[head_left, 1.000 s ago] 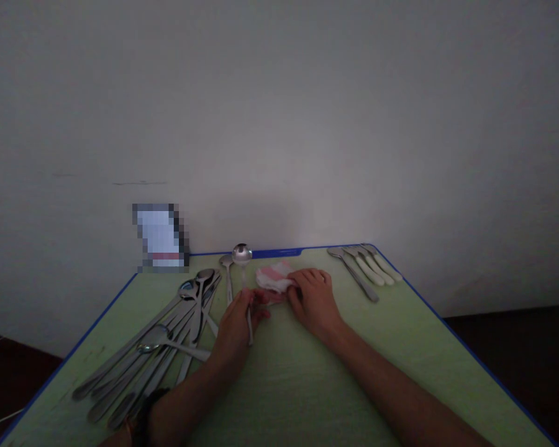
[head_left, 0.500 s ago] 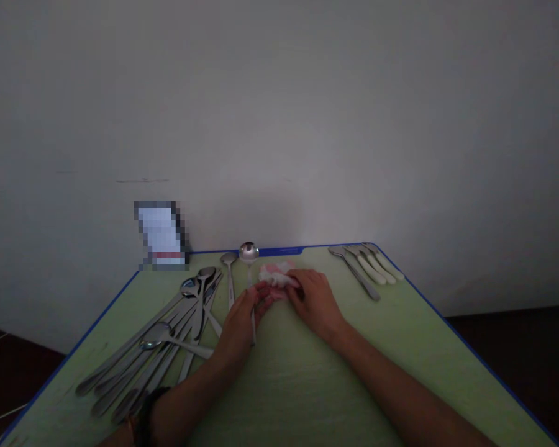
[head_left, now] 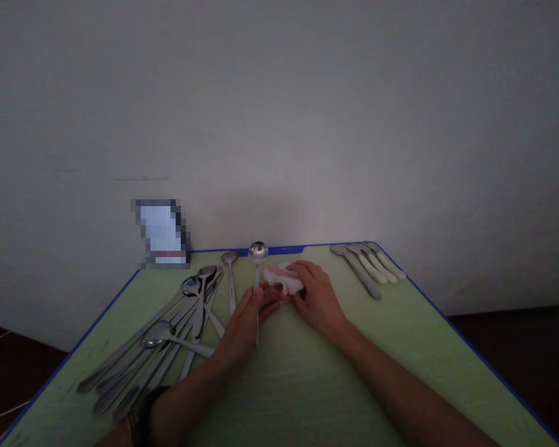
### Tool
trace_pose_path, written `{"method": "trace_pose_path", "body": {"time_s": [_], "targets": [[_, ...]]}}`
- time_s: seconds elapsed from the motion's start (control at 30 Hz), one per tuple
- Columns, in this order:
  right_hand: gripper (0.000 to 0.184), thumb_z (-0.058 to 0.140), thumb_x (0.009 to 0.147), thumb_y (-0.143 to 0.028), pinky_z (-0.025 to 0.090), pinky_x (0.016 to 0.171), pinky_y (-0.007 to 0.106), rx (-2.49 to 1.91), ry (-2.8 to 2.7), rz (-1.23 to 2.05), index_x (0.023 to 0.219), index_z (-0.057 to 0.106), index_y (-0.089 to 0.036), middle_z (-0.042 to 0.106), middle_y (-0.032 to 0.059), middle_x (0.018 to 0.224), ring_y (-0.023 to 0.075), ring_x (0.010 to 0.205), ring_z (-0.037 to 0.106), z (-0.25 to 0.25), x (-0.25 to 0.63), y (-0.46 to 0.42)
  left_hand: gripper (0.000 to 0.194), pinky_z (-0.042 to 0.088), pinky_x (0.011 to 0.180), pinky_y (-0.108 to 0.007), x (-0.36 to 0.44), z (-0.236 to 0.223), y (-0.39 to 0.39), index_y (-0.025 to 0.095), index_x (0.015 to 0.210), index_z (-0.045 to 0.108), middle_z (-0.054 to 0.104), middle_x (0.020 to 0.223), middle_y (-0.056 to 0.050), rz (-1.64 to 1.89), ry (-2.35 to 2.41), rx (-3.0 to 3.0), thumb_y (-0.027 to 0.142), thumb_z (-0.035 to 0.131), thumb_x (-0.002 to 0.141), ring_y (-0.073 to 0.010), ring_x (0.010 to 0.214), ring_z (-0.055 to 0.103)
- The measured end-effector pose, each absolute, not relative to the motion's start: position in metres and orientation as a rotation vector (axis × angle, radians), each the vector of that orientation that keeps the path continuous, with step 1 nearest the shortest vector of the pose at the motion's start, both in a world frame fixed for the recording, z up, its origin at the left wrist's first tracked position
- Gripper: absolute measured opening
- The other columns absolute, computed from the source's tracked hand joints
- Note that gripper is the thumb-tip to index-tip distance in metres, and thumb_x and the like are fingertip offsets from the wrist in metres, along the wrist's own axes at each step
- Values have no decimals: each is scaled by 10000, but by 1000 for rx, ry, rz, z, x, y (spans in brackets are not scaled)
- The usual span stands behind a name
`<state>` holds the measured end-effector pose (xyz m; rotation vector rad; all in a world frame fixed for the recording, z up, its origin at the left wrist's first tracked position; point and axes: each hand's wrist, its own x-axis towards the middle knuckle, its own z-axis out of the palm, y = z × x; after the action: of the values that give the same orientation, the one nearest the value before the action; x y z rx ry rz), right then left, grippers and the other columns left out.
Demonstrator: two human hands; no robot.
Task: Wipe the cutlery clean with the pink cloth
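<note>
In the head view, my left hand [head_left: 248, 315] is closed around the handle of a metal spoon [head_left: 258, 252], whose round bowl points up and away from me. A pink and white cloth [head_left: 284, 279] is bunched just right of that spoon. My right hand [head_left: 317, 297] grips the cloth's right side, and the left fingertips reach its lower edge. A second spoon [head_left: 230, 257] lies on the table just left of the held one.
A pile of spoons and other metal cutlery [head_left: 168, 341] spreads over the left of the green table [head_left: 298, 385]. At the back right lie a metal-handled piece [head_left: 361, 273] and several white-handled forks [head_left: 377, 267]. A blurred-out screen [head_left: 162, 233] leans against the wall.
My left hand and the spoon have shifted slightly to the right, closer to my right hand. The cloth has been rebunched between the hands.
</note>
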<state>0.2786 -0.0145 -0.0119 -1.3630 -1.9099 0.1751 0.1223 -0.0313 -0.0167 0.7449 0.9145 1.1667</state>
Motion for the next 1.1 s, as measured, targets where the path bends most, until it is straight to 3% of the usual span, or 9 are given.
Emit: {"method": "trace_pose_path", "body": {"time_s": [0.1,0.23,0.3,0.43,0.57,0.67,0.83,1.1], "targets": [[457,491,674,-36,404,883,399,-1374,-1949,208,1080,597,-218,575,84,1067,230,1004,507,-12,280,-13,318,439,968,-384,122,-16,-32,76,1099,541,644,1065,-155,1173,924,755,300,456,889,-210,951,636],[336,397,816,-139,448,863,363,-1396,-1692,289,1090,590,-167,554,100,1009,202,943,534,-14,283,-8,308,415,993,-375,122,-13,-33,85,1103,535,649,1049,-151,1122,963,770,296,462,891,-205,963,634],[381,373,847,-181,427,910,388,-1421,-1659,229,1198,519,-150,512,129,1103,217,1030,503,-17,282,-7,327,401,1005,-383,121,-13,-35,101,1122,518,652,1037,-142,1094,947,802,324,473,888,-209,979,629],[573,461,759,-102,322,1003,450,-1368,-2031,70,1327,390,-135,387,173,1314,265,1225,346,-20,277,-13,377,438,966,-394,122,-12,-36,110,1138,480,608,1104,-147,1117,937,853,363,509,860,-218,974,625],[542,496,723,-65,382,900,399,-1396,-2167,111,1245,493,-213,526,115,1140,233,1053,468,-15,276,-17,375,480,909,-382,124,-13,-35,115,1119,478,589,1122,-146,1170,964,818,351,543,835,-212,954,624],[413,540,701,-81,403,787,334,-1463,-2097,174,1096,570,-199,588,77,972,209,898,514,-10,277,-16,364,467,923,-372,123,-14,-35,114,1130,494,590,1143,-147,1147,936,807,342,529,848,-213,979,618],[183,525,735,-155,376,604,272,-1624,-1760,216,916,523,-180,584,35,819,173,704,522,-7,278,-17,388,434,948,-390,120,-12,-36,102,1168,500,690,915,-122,1013,995,815,360,493,877,-210,894,658],[211,628,672,-175,385,736,310,-1493,-2133,85,878,586,-196,592,60,925,201,834,502,-7,277,-19,415,479,868,-365,122,-13,-36,117,1110,551,669,984,-108,1061,881,863,411,565,818,-206,863,654]]}}
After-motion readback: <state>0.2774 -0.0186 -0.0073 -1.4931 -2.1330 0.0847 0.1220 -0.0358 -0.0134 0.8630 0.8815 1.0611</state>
